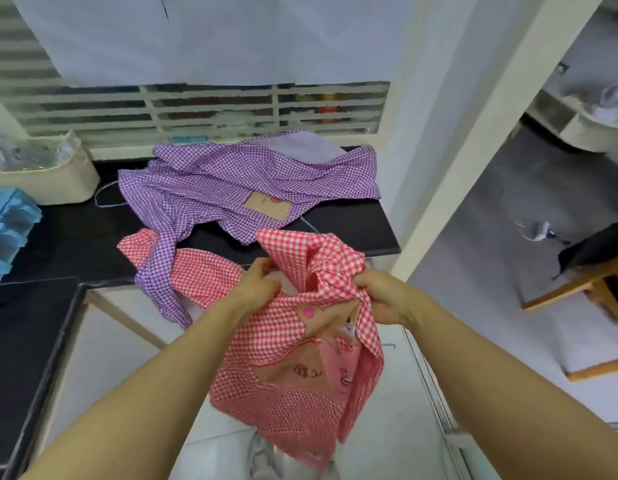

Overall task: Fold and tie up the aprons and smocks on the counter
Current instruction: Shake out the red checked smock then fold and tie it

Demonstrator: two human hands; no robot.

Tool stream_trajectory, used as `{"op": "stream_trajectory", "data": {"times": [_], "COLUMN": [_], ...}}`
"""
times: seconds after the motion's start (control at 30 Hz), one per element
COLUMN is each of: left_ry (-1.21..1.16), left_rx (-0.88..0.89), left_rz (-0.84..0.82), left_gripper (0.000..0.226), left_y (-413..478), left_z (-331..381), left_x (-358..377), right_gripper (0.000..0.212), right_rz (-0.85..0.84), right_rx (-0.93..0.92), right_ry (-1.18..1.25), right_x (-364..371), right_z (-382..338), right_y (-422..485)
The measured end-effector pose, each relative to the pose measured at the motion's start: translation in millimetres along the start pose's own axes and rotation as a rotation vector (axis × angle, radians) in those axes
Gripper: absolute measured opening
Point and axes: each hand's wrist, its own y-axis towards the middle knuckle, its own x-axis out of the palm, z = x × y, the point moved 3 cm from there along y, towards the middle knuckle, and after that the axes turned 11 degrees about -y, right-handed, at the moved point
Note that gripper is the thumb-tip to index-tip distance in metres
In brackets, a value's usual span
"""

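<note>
Holding a pink checked apron (283, 375) in front of the counter's near edge, both hands grip its upper part. The left hand (257, 289) has its fingers curled round a bunched fold at the top left. The right hand (380, 296) is closed on gathered cloth at the top right. The apron hangs below the hands, clear of the counter (352, 230), with a tan printed pocket facing the camera.

A purple checked smock (231, 181) lies spread and rumpled on the far part of the black counter, a tan patch (267, 206) on its near right side. One purple sleeve trails over the near edge. Under that sleeve lies more pink checked cloth (203, 271), draped over the edge. Whether it belongs to the held apron cannot be told.

Containers: a cream basket (51, 181) stands at the far left of the counter and holds crumpled clear plastic, too blurred to identify. A blue compartment tray (6, 230) sits just near of it at the left edge; its contents cannot be made out. A white tub (591, 133) stands far right, beyond the pillar, contents unclear.
</note>
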Motion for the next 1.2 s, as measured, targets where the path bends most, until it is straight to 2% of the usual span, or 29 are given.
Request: {"op": "stream_trajectory", "data": {"times": [0.07,0.13,0.23,0.3,0.37,0.43,0.53,0.63,0.67,0.7,0.77,0.8,0.83,0.9,0.97,1.0,1.03,1.07,1.1,1.13,1.2], "left_ry": [0.19,0.249,0.025,-0.045,-0.108,-0.202,-0.271,-0.245,-0.218,-0.182,-0.081,-0.015,0.054,0.182,0.279,0.295,0.28,0.232,0.169,0.093,-0.064], "left_rx": [-0.059,-0.01,-0.021,0.046,0.106,0.144,0.239,0.343,0.38,0.412,0.443,0.452,0.46,0.486,0.532,0.557,0.577,0.599,0.607,0.605,0.582], "left_rz": [-0.143,-0.207,-0.185,-0.142,-0.126,-0.047,0.122,0.151,0.144,0.13,0.083,0.046,-0.003,-0.106,-0.159,-0.165,-0.158,-0.151,-0.119,-0.081,0.03], "left_gripper": [0.071,0.054,0.038,0.026,0.024,0.026,0.024,0.023,0.023,0.025,0.026,0.025,0.027,0.034,0.026,0.018,0.011,0.011,0.019,0.027,0.037], "left_y": [-7,-12,-28,-14,-5,-2,1,-5,-8,-12,-12,-13,-16,-24,-31,-35,-37,-38,-40,-38,-33], "left_z": [3,12,31,32,38,42,52,69,77,83,92,94,97,101,108,113,117,121,122,121,114], "left_x": [14,33,66,71,71,65,50,51,53,54,56,57,57,60,63,64,62,61,55,48,28], "right_gripper": [0.034,0.034,0.026,0.035,0.041,0.036,0.023,0.018,0.023,0.041,0.101,0.123,0.136,0.142,0.136,0.126,0.106,0.074,0.043,0.024,0.022], "right_rz": [-0.039,-0.06,-0.07,-0.035,0.054,0.171,0.338,0.484,0.507,0.513,0.474,0.481,0.514,0.541,0.435,0.387,0.374,0.398,0.451,0.505,0.513], "right_rx": [-0.009,-0.026,-0.033,-0.068,-0.097,-0.109,-0.038,-0.058,-0.082,-0.094,-0.113,-0.153,-0.225,-0.435,-0.545,-0.543,-0.527,-0.518,-0.504,-0.484,-0.457], "right_ry": [0.006,0.013,-0.017,0.035,0.129,0.159,-0.056,-0.308,-0.336,-0.358,-0.425,-0.498,-0.575,-0.693,-0.735,-0.751,-0.789,-0.82,-0.814,-0.741,-0.494], "right_x": [-4,-6,-9,-17,-31,-46,-65,-63,-61,-58,-50,-43,-36,-21,-3,2,6,7,8,6,6], "right_z": [-6,-11,-14,-14,-10,-2,13,18,18,17,10,4,-3,-20,-35,-40,-43,-48,-50,-51,-53], "right_y": [-10,-18,-30,-34,-35,-39,-42,-51,-53,-54,-54,-54,-54,-51,-45,-42,-39,-39,-38,-39,-40]}}
